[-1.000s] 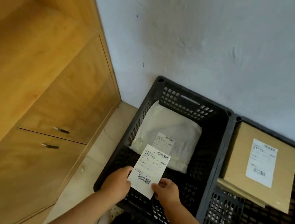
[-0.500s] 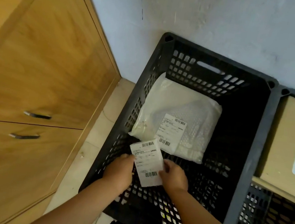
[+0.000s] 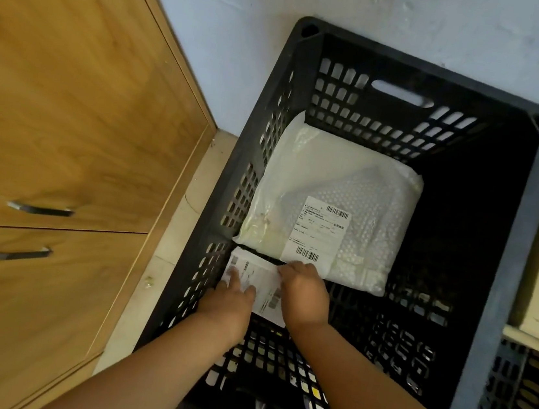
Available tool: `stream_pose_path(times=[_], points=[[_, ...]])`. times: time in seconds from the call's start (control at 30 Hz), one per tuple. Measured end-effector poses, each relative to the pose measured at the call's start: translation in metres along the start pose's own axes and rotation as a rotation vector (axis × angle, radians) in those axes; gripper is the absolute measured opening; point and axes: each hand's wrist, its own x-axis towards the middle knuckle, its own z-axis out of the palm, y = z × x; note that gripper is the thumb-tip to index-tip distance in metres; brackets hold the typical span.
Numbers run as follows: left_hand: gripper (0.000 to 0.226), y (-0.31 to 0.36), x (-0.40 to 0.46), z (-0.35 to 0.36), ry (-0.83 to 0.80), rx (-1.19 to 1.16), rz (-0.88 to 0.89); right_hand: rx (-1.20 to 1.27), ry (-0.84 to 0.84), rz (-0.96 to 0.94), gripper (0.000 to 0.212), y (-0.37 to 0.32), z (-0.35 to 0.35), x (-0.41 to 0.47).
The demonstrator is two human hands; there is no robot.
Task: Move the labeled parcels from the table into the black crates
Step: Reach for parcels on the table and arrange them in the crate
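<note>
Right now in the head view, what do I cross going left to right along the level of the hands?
Wooden cabinet with metal drawer handles → pale floor strip → black perforated plastic crate's left wall → left hand → small white labelled parcel → right hand → second black crate.

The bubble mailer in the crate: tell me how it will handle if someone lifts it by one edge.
The bubble mailer looks padded and soft, with bubble texture showing through the plastic, so it would probably sag rather than stay flat. It seems light for its size, judging by its thin, pillowy shape. Its glossy film may be a bit slippery; it lies flat in the crate, so it won't roll.
</note>
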Motion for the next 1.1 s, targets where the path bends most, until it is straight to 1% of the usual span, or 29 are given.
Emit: stream_pose_path(times=[0.07,0.1,0.13,0.2,0.27,0.3,0.37,0.47,0.6,0.83,0.97,1.1], points=[[0.076,0.0,0.003,0.001,-0.025,0.01,0.005,0.034,0.13,0.035,0.045,0.007,0.007,-0.009],[0.076,0.0,0.004,0.002,-0.041,0.013,0.008,0.066,0.16,0.065,0.043,0.009,0.01,-0.016],[0.077,0.001,0.006,0.003,-0.057,0.019,0.011,0.111,0.153,0.121,0.039,0.011,0.01,-0.023],[0.08,0.003,0.008,0.003,-0.078,0.05,0.015,0.187,0.048,0.302,0.031,0.014,0.01,-0.035],[0.082,0.004,0.011,0.003,-0.092,0.08,0.019,0.296,-0.078,0.456,0.032,0.018,0.012,-0.041],[0.082,0.004,0.013,0.004,-0.1,0.09,0.023,0.364,-0.141,0.514,0.035,0.017,0.013,-0.042],[0.082,0.002,0.017,0.006,-0.1,0.096,0.021,0.484,-0.21,0.561,0.04,0.013,0.012,-0.039],[0.082,-0.001,0.022,0.008,-0.063,0.075,0.02,0.618,-0.21,0.563,0.041,0.007,0.014,-0.031],[0.084,-0.002,0.026,0.01,-0.027,0.026,0.041,0.642,-0.179,0.588,0.042,0.004,0.017,-0.026],[0.075,-0.004,0.029,0.013,0.03,-0.015,0.061,0.714,-0.236,0.564,0.049,0.012,0.011,-0.032],[0.068,-0.003,0.02,0.005,0.114,-0.041,0.077,0.679,-0.256,0.497,0.048,0.011,-0.009,-0.037],[0.058,0.005,-0.008,-0.019,0.219,-0.078,0.098,0.612,-0.238,0.416,0.043,0.012,-0.048,-0.047]])
